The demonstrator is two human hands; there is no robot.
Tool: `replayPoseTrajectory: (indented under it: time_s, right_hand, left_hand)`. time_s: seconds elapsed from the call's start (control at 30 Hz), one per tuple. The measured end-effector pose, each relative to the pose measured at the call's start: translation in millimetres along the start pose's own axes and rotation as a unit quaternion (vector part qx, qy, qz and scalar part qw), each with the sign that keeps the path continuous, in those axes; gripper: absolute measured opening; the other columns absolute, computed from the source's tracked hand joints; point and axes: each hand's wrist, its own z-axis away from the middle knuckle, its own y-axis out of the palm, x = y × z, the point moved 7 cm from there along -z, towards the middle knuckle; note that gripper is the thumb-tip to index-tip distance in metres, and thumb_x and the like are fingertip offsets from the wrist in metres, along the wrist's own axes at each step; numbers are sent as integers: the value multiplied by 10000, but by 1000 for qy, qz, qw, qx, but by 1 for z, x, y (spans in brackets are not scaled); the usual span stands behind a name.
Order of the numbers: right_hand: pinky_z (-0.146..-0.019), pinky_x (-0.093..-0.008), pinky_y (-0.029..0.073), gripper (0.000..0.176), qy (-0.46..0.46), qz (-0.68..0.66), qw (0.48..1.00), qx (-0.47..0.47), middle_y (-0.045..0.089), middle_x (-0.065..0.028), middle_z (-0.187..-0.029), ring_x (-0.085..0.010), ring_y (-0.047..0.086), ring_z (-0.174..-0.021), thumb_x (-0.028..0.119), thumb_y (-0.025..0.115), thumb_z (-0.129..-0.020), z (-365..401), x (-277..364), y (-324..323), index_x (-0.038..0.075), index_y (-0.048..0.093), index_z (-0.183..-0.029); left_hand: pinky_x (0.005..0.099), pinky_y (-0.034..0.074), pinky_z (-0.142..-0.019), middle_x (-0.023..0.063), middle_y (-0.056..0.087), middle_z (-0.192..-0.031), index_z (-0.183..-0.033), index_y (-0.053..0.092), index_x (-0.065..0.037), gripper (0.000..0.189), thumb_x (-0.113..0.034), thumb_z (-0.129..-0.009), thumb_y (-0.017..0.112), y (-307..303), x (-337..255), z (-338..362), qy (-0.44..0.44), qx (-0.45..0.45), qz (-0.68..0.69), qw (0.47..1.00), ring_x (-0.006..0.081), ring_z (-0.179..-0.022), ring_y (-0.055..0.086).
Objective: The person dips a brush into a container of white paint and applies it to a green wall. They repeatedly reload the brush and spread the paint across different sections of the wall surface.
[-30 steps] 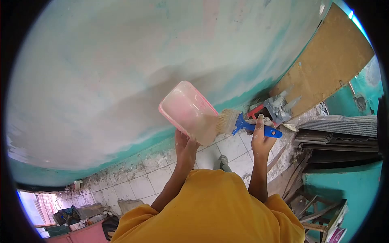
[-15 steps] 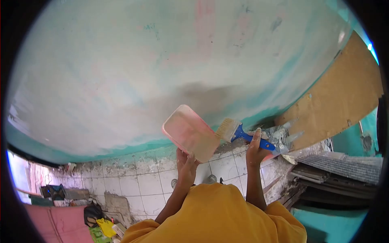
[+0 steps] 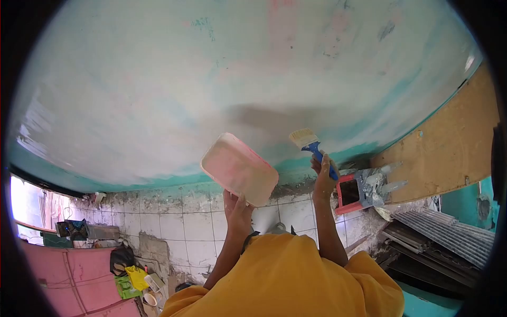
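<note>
A shallow pink tray (image 3: 240, 168) with rounded corners, coated inside with pale paint, rests in my left hand (image 3: 237, 208), which grips its lower edge. To the right, my right hand (image 3: 324, 179) is wrapped round the blue handle of a wide paintbrush (image 3: 311, 146). Its pale bristles point up and left, apart from the tray and close in front of the wall. That wall (image 3: 211, 79) is covered in whitish paint, with turquoise and pink patches showing through.
A red stool (image 3: 348, 194) with paint-smeared items stands at the right, near a brown board (image 3: 438, 142). Corrugated sheets (image 3: 449, 232) are stacked lower right. White floor tiles (image 3: 198, 227) run below; bags (image 3: 138, 279) lie lower left.
The brush has moved off the tray's right edge, and its bristles now point more upward. The tray has shifted slightly left in view. More of the red stool shows.
</note>
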Motion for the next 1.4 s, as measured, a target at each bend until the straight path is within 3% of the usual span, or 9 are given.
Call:
replayPoseTrajectory:
  time_s: [0.17, 0.4, 0.57, 0.67, 0.73, 0.83, 1.03, 1.27, 1.4]
  right_hand:
    - [-810, -263, 514, 418, 30, -10, 999, 1, 699, -102, -1029, -158, 675, -916, 331, 540, -999, 4, -23, 31, 7, 609, -1253]
    - [-1010, -334, 457, 471, 55, -310, 949, -30, 590, -141, -1294, -207, 578, -1166, 324, 483, -1026, -8, -76, 111, 40, 443, -1399]
    - [-971, -331, 494, 429, 73, -266, 955, -112, 617, -140, -1219, -216, 615, -1091, 272, 481, -1025, -18, -208, 103, 14, 482, -1368]
    - [-891, -326, 529, 379, 79, -199, 963, -162, 662, -127, -1112, -202, 652, -987, 266, 512, -1010, -7, -223, 93, -5, 577, -1266]
    - [-778, -314, 555, 324, 44, -128, 970, -202, 704, -97, -946, -186, 679, -817, 262, 559, -990, -16, -214, 80, -14, 678, -1111]
    - [-768, -299, 559, 308, -54, -97, 977, -180, 694, -63, -964, -152, 672, -833, 256, 558, -990, -29, -118, 98, -11, 694, -1062]
    - [-800, -293, 556, 302, -175, -164, 961, -137, 689, -90, -1000, -154, 672, -849, 229, 512, -1010, -21, 32, 133, -19, 627, -1138]
    - [-849, -292, 546, 335, -22, -220, 962, -159, 684, -91, -1012, -163, 667, -912, 259, 446, -1038, -20, -163, 110, -2, 611, -1167]
    - [-841, -294, 548, 334, 40, -138, 974, -172, 682, -79, -1030, -159, 668, -904, 265, 467, -1032, -11, -182, 91, 3, 627, -1162]
  left_hand:
    - [439, 415, -1036, 112, 371, -1417, -1465, 198, -85, 683, -196, -934, 614, -5, -17, -28, -17, 14, -3, 1000, 256, -1306, 421]
    - [441, 423, -1026, 101, 374, -1416, -1450, 205, -81, 680, -207, -930, 626, -37, -66, -90, -60, 92, -42, 993, 248, -1306, 423]
    - [447, 425, -1026, 88, 385, -1397, -1440, 218, -92, 679, -217, -923, 641, -69, -100, -111, -92, 130, -85, 984, 239, -1310, 422]
    - [453, 427, -1026, 90, 380, -1398, -1447, 213, -102, 705, -244, -914, 652, -90, -113, -119, -114, 139, -104, 978, 246, -1306, 428]
    - [455, 428, -1026, 85, 375, -1403, -1449, 213, -106, 713, -255, -910, 655, -97, -121, -123, -127, 153, -110, 974, 249, -1304, 430]
    - [460, 428, -1027, 81, 370, -1409, -1452, 216, -111, 722, -271, -904, 658, -105, -127, -124, -150, 170, -113, 967, 252, -1306, 428]
    - [467, 428, -1029, 85, 383, -1404, -1454, 231, -115, 699, -262, -909, 644, -113, -126, -124, -176, 194, -91, 961, 255, -1312, 425]
    - [478, 426, -1030, 88, 384, -1429, -1461, 234, -119, 675, -242, -925, 626, -116, -135, -120, -182, 200, -87, 959, 266, -1329, 423]
    - [480, 422, -1035, 90, 386, -1432, -1460, 237, -119, 656, -233, -935, 613, -124, -130, -119, -190, 199, -76, 958, 265, -1336, 419]
